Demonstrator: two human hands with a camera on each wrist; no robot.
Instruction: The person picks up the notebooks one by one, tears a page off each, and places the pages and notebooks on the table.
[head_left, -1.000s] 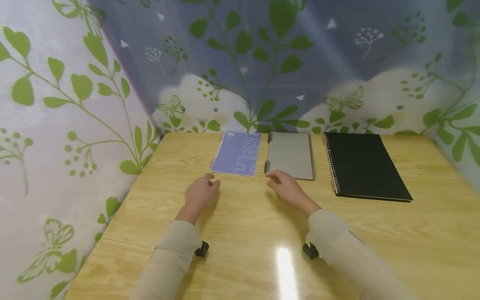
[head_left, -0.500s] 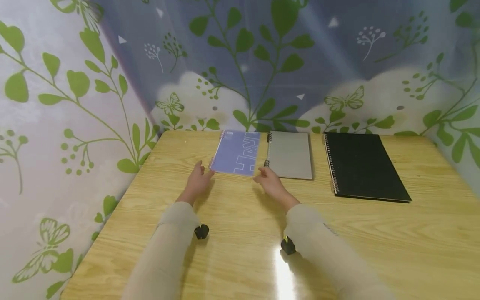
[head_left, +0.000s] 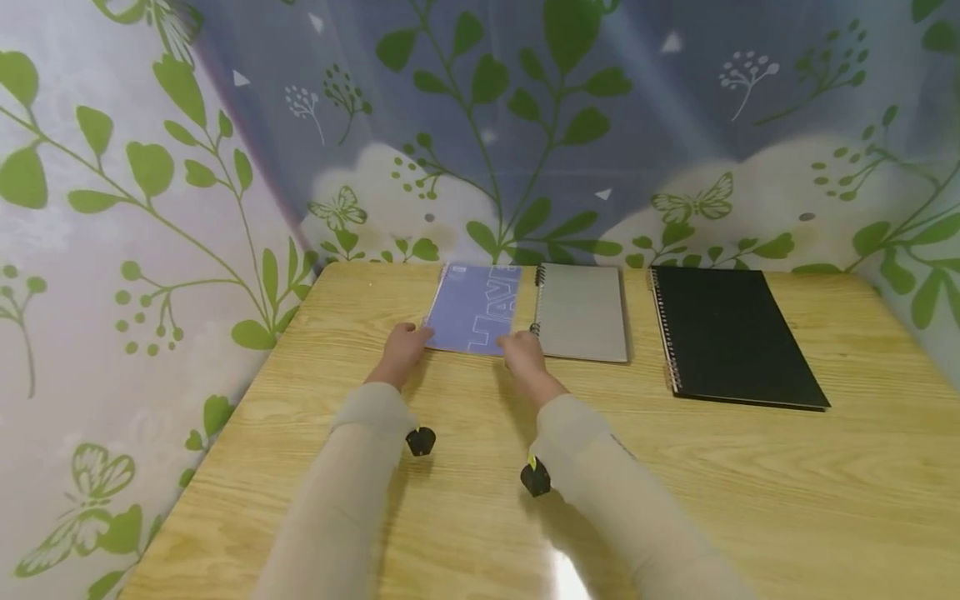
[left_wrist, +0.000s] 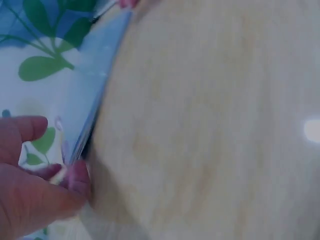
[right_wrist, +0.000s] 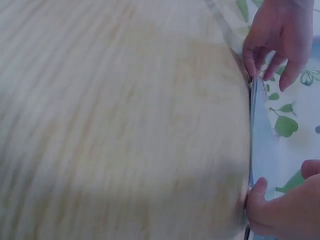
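A purple-blue spiral notebook (head_left: 476,304) with large outlined letters lies toward the back of the wooden table. My left hand (head_left: 402,350) pinches its near left corner, beside the coil binding. At the near right corner my right hand (head_left: 523,357) holds the edge, its thumb on top of the cover. In the left wrist view the left hand (left_wrist: 40,195) has thumb and fingertips at the notebook's corner (left_wrist: 95,75). The right wrist view shows both hands at the two ends of the notebook's near edge, with the right hand (right_wrist: 285,210) closest.
Just right of the purple notebook lies a grey spiral notebook (head_left: 581,312), close by my right hand. Farther right is a larger black spiral notebook (head_left: 735,333). A leaf-patterned wall covering (head_left: 480,150) rises behind the table (head_left: 465,517) and along its left side.
My right hand has moved left from in front of the grey notebook to the purple notebook's near right corner. The left hand has reached the near left corner, and both now grip it.
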